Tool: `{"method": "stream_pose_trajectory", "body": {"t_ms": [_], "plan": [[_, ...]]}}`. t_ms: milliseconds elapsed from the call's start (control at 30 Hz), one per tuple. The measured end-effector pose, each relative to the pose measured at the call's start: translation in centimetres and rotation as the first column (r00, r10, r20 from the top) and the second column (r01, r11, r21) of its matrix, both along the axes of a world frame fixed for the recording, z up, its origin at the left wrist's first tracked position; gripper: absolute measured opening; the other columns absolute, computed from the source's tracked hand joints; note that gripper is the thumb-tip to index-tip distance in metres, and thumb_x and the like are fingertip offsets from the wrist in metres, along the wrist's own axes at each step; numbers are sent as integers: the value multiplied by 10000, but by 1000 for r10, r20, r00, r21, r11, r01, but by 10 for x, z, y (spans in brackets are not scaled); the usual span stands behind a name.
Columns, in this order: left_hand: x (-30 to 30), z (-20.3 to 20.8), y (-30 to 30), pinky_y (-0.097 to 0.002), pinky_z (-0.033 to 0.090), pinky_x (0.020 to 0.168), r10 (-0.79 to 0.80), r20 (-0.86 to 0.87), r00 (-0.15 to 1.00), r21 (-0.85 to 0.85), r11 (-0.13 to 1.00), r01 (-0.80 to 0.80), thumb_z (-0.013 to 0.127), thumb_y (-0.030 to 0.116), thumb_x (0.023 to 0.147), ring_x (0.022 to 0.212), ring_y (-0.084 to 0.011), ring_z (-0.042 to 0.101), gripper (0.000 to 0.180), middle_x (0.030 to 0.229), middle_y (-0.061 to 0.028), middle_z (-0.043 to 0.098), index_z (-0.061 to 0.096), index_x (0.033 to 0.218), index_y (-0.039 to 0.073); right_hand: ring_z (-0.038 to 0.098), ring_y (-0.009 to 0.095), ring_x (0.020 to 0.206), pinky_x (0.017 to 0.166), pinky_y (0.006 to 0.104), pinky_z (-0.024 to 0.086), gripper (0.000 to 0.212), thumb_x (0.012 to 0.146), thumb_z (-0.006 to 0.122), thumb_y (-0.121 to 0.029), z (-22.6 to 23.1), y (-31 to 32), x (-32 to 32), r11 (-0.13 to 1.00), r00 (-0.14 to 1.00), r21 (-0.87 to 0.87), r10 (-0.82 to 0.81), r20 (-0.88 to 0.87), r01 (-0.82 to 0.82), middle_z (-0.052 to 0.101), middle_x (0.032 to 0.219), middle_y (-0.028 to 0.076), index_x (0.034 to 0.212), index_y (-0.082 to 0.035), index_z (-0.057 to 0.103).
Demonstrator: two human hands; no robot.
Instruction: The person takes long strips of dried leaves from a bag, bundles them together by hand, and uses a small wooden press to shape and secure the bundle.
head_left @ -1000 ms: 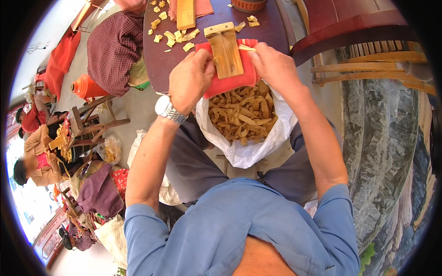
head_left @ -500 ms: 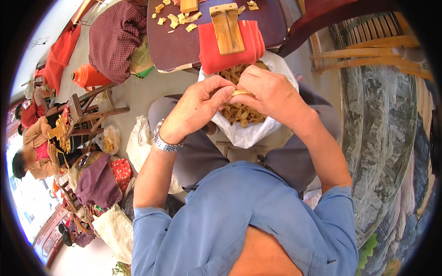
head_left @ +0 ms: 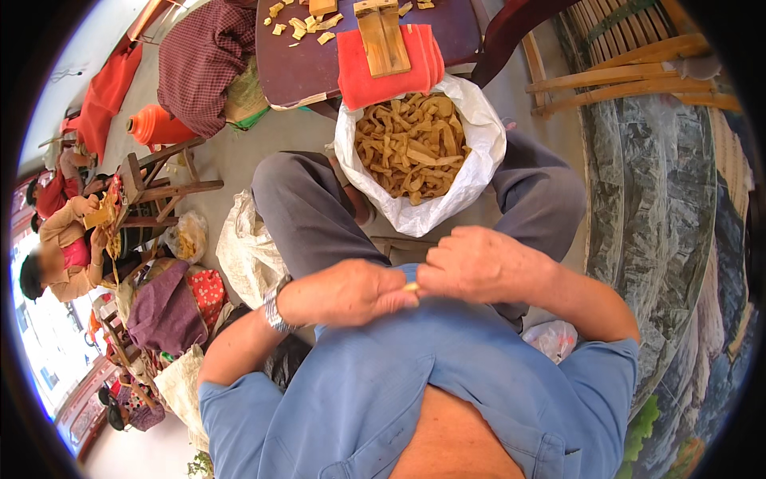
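My left hand (head_left: pixel 351 291) and my right hand (head_left: pixel 475 265) meet in front of my waist, fingers closed. Between them a small yellow piece (head_left: pixel 411 287) peeks out, pinched by both; most of it is hidden, and its kind is unclear. Beyond my hands, between my knees, an open white woven sack (head_left: pixel 485 156) holds a heap of brownish-yellow curled strips (head_left: pixel 411 148). A grooved wooden block (head_left: pixel 384 44) rests on a folded red cloth (head_left: pixel 357 76) at the seat edge, touching neither hand.
Yellow scraps (head_left: pixel 303 26) lie on a dark red chair seat (head_left: pixel 295 72). A wooden chair (head_left: pixel 614 80) stands at the far right. On the left are a checked cloth (head_left: pixel 203 64), an orange vessel (head_left: pixel 155 126), a wooden stool (head_left: pixel 159 188) and another person (head_left: pixel 68 239) handling yellow strips.
Both hands have come back from above the sack to my waist, the yellow piece still between them. The sack's contents are now uncovered, and my view has shifted slightly.
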State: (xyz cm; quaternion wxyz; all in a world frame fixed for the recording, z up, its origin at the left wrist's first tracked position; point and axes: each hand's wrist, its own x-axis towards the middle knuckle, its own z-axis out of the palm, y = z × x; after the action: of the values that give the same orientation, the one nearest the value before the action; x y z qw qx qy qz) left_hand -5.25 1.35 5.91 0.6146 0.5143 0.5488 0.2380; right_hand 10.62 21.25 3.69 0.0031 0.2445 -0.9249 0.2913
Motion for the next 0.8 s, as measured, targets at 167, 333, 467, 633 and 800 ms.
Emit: {"method": "stream_pose_trajectory", "body": {"t_ms": [167, 333, 467, 633, 800], "plan": [[8, 27, -21, -475, 458, 629, -16, -67, 998, -10, 1000, 15, 539, 404, 1038, 670, -409, 558, 412, 720, -183, 556, 547, 860, 32, 583, 170, 653, 588, 315, 453, 260, 936, 633, -306, 21, -7, 17, 997, 1000, -79, 17, -25, -19, 493, 694, 17, 812, -116, 505], [5, 29, -17, -454, 466, 660, 22, -87, 996, -1, 1000, -22, 541, 361, 1044, 723, -382, 563, 375, 787, -167, 558, 550, 880, 24, 569, 171, 656, 598, 323, 440, 242, 933, 655, -275, 21, 0, 20, 995, 1000, -102, -11, 17, 13, 497, 706, 15, 817, -112, 519], [-13, 7, 1, -398, 482, 711, 295, -81, 952, 50, 955, -292, 552, 293, 1049, 757, -292, 567, 291, 842, -120, 555, 586, 970, 15, 574, 185, 689, 641, 339, 449, 173, 895, 696, -224, 2, 20, -5, 984, 984, -61, -168, -58, 164, 520, 733, 15, 923, -92, 589], [-64, -17, 53, -273, 477, 706, 658, -44, 752, -100, 746, -659, 539, 175, 1051, 791, -98, 537, 191, 865, -9, 554, 629, 1111, 18, 637, 198, 811, 734, 363, 480, 206, 878, 704, -135, -27, 64, -62, 929, 903, 41, -347, -254, 369, 663, 895, 35, 1068, -69, 662], [-123, -57, 122, -218, 439, 663, 833, -28, 552, 224, 544, -809, 633, 188, 1011, 750, -38, 488, 207, 841, 50, 578, 677, 1111, 12, 668, 172, 893, 817, 342, 490, 159, 897, 662, -166, -48, 112, -133, 844, 745, 96, -405, -531, 527, 673, 873, 23, 1029, -81, 685]]}}
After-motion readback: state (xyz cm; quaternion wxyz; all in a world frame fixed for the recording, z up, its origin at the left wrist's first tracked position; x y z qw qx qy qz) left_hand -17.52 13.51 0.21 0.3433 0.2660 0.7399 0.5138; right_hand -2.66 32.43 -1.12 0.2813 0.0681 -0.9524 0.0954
